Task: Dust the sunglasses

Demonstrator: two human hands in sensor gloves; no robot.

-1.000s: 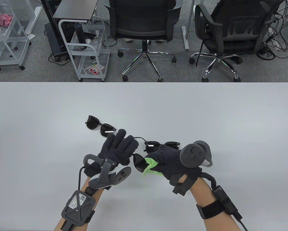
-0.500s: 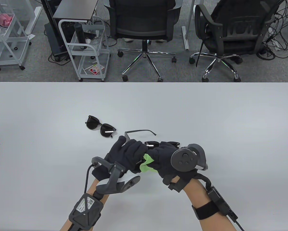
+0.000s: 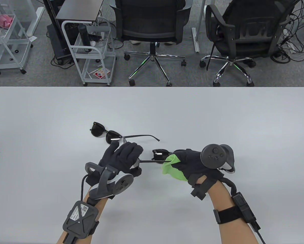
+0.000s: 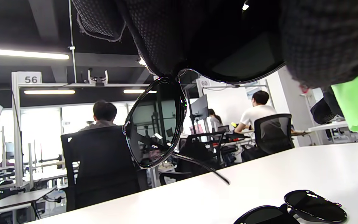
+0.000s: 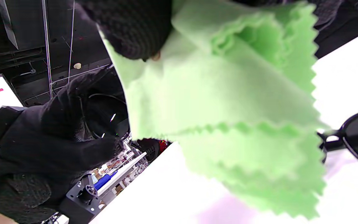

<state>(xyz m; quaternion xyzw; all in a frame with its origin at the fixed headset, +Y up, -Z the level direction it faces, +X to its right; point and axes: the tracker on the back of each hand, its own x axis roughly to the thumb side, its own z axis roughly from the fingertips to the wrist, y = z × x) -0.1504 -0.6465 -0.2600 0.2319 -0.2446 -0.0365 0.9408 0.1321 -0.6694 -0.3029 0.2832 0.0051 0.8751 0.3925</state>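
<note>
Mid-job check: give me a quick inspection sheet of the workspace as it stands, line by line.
Surface: white table, no marks seen.
Job's things: held sunglasses in the left hand, arms unfolded; green cloth in the right hand; two more pairs lie on the table, far pair and near pair.
Clutter: nothing seen on the table.
Grips: left holds the sunglasses; right pinches the cloth at one arm.
Cables: glove leads at both wrists; loose cables on the floor.
Surroundings: two office chairs, white carts.
</note>
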